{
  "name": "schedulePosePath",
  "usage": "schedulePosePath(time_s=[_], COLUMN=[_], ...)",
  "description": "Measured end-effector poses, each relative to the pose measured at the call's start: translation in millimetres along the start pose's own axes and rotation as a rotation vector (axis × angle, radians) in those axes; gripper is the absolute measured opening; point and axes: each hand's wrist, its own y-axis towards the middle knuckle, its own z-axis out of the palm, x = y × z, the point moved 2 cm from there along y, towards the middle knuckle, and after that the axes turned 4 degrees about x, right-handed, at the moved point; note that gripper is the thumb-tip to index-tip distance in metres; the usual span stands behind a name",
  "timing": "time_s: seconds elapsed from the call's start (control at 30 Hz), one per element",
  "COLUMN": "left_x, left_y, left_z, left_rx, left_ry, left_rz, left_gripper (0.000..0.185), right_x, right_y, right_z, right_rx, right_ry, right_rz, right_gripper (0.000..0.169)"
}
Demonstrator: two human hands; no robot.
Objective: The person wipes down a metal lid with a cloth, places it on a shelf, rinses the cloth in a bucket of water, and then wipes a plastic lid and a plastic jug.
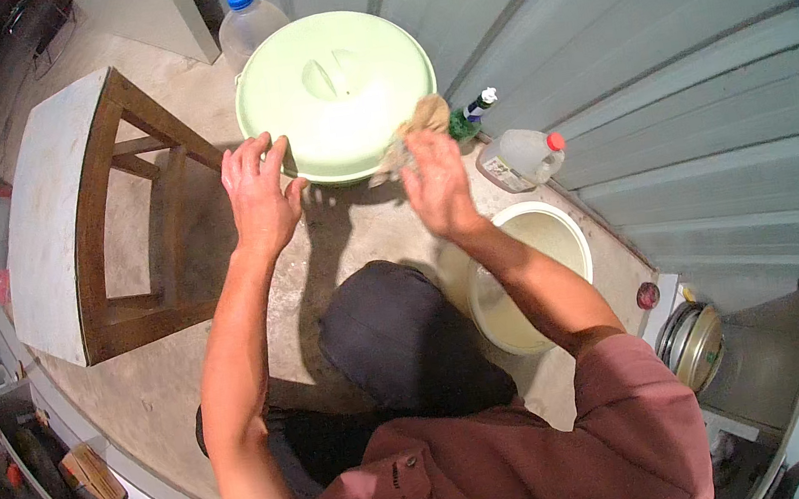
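Observation:
A round pale green plastic lid (361,129) with a recessed handle sits on a bucket-like container before me, whose body is mostly hidden under it. My left hand (259,192) holds the lid's near left rim, its thumb low at the edge. On the near right side, my right hand (438,180) presses a crumpled beige cloth (427,115) against the rim. The cloth is partly hidden behind the fingers and hangs slightly below the edge.
A wooden stool (90,267) lies on its side at left. To the right stand a green bottle (463,126), a red-capped jug (512,159) and an open white bucket (575,241), near a corrugated metal wall (633,67). Behind the lid is a blue-capped clear bottle (250,31).

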Motion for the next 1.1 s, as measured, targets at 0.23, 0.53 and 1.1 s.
schedulePosePath(time_s=[0.23,0.53,1.1], left_x=[-0.8,-7.2,-3.2], left_y=[0.1,1.1,-1.1], left_z=[-5.6,-9.4,-3.2], left_rx=[0.046,0.101,0.058], left_ry=[0.054,0.106,0.133], left_rz=[0.035,0.032,0.073], left_gripper=[0.066,0.072,0.070], right_x=[36.7,-74.3,33.5], right_y=[-1.8,74.9,-8.4], right_z=[-1.4,-28.6,6.4], right_rx=[0.095,-0.076,-0.016], right_ry=[0.199,0.223,0.289], right_rz=[-0.132,0.179,-0.137], right_gripper=[0.038,0.031,0.025])
